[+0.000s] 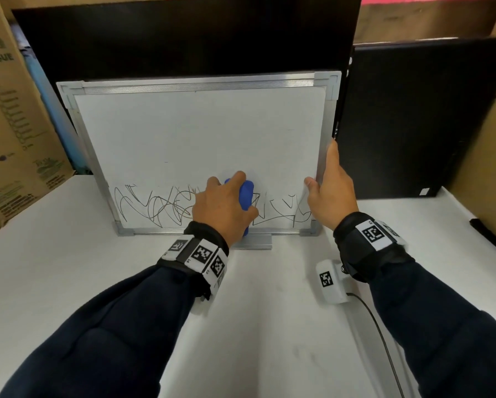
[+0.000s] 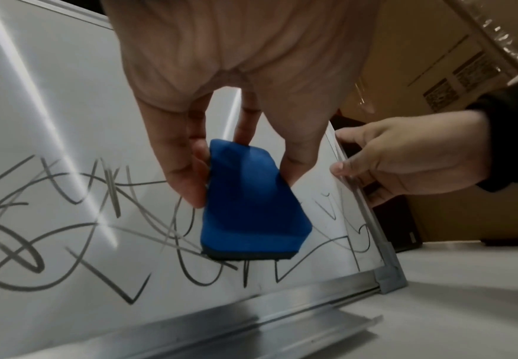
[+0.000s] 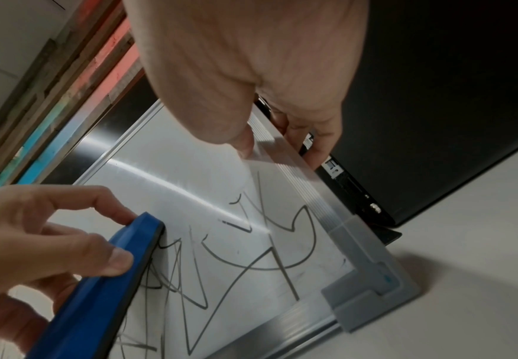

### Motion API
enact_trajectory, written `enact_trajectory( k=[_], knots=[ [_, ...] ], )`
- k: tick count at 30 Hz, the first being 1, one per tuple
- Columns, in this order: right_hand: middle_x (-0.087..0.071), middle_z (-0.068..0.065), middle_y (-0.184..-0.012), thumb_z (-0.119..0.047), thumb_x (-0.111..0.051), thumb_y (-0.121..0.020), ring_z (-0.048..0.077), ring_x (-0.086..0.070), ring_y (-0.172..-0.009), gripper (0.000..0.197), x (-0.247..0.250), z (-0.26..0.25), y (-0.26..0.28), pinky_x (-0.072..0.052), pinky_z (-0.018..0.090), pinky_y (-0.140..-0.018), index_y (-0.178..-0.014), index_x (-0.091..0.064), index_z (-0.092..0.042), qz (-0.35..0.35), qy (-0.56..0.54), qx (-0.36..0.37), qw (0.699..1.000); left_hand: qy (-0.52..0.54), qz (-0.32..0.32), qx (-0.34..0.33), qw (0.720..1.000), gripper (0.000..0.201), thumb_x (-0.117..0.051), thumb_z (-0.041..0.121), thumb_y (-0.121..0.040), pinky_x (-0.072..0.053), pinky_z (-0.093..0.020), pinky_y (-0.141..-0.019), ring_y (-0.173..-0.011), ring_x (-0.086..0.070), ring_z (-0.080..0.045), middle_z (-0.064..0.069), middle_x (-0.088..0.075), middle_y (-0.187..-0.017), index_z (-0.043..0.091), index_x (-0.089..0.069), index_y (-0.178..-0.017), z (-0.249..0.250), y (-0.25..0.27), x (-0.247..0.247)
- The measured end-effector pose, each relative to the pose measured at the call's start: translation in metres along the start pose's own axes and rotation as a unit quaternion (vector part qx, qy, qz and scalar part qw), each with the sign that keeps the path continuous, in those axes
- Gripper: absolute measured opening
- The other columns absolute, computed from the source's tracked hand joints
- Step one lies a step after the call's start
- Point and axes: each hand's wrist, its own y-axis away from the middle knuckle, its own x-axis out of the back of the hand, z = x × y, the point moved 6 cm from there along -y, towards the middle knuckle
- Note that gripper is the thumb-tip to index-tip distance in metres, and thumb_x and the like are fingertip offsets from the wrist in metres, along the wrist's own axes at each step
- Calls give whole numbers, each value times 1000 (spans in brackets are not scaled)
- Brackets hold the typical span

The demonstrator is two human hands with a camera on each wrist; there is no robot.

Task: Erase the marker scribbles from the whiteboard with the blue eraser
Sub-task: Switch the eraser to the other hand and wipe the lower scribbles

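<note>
A silver-framed whiteboard [image 1: 200,133] leans upright on the white table, with black scribbles [image 1: 154,206] along its lower strip only. My left hand [image 1: 223,209] grips the blue eraser [image 1: 246,196] and presses its dark felt side flat on the board at bottom centre. The left wrist view shows the eraser [image 2: 248,201] pinched between thumb and fingers over the scribbles [image 2: 76,233]. My right hand [image 1: 328,188] holds the board's right frame edge, thumb on the front and fingers behind. In the right wrist view the eraser [image 3: 104,286] lies at lower left beside the scribbles [image 3: 251,257].
A dark monitor [image 1: 183,35] stands behind the board and a black panel [image 1: 425,116] to its right. Cardboard boxes [image 1: 14,133] flank the left side. A loose aluminium tray strip [image 1: 255,242] lies at the board's foot. A white tagged device [image 1: 328,280] with a cable sits near my right wrist.
</note>
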Motion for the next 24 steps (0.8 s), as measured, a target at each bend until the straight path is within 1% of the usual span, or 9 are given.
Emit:
enact_trajectory(
  k=[3,6,9,13,15,17,19,22,24],
  knots=[
    [-50,16,-137,-9,-60,-96,31,-51,-124,90,-1,1,0,-37,30,-101,-159,2,-25,1,5,-3,1000,1,-1,0,1000,40,-69,46,-80,-49,-38,-70,-85,-56,-36,-7,-49,-95,29,-49,-110,1,-4,6],
    [-50,15,-139,-9,-60,-96,31,-51,-125,90,-1,0,0,-39,35,-106,-159,2,-27,-2,1,-2,1000,26,26,-2,999,44,-70,48,-79,-41,-34,-68,-84,-54,-32,-5,-50,-97,31,-51,-114,4,-10,18],
    [-50,14,-138,-8,-61,-96,29,-51,-125,91,-1,1,0,-40,36,-106,-159,2,-28,3,0,-1,1000,56,56,6,997,45,-71,46,-78,-41,-34,-68,-82,-54,-32,-5,-51,-99,31,-51,-115,9,-16,27],
    [-51,14,-137,-9,-61,-96,29,-52,-124,91,-1,1,-1,-41,36,-105,-158,3,-30,1,-2,-2,1000,2,-23,-7,1000,39,-68,44,-80,-51,-39,-68,-83,-56,-36,-7,-47,-98,28,-47,-108,18,1,-4],
    [-52,15,-136,-9,-60,-96,30,-53,-123,91,0,1,0,-43,38,-105,-158,3,-30,3,-2,0,1000,-13,-51,-4,999,38,-68,44,-80,-49,-39,-67,-84,-57,-36,-6,-46,-98,29,-44,-105,18,8,-21],
    [-52,15,-137,-9,-60,-96,30,-52,-124,91,0,1,0,-43,38,-106,-158,2,-30,4,0,3,1000,-13,-56,4,998,39,-69,45,-79,-47,-38,-67,-85,-56,-36,-6,-46,-96,30,-43,-104,18,8,-24],
    [-52,14,-138,-9,-60,-96,28,-53,-124,91,0,1,0,-43,37,-105,-158,2,-31,3,0,3,1000,2,-43,-1,999,41,-69,46,-78,-48,-38,-68,-85,-55,-36,-5,-46,-97,30,-45,-107,22,4,-17],
    [-54,13,-134,-9,-61,-96,27,-56,-119,92,-1,1,-1,-46,36,-103,-158,3,-32,5,1,2,1000,30,15,-21,999,43,-68,45,-80,-45,-36,-68,-81,-53,-34,-5,-46,-99,30,-47,-114,32,-6,6],
    [-55,12,-134,-10,-61,-96,26,-57,-118,92,-1,2,-2,-46,35,-101,-157,3,-33,5,1,3,1000,44,34,-20,998,43,-69,44,-81,-45,-36,-68,-79,-52,-34,-5,-46,-100,29,-47,-115,37,-12,14]
  ],
)
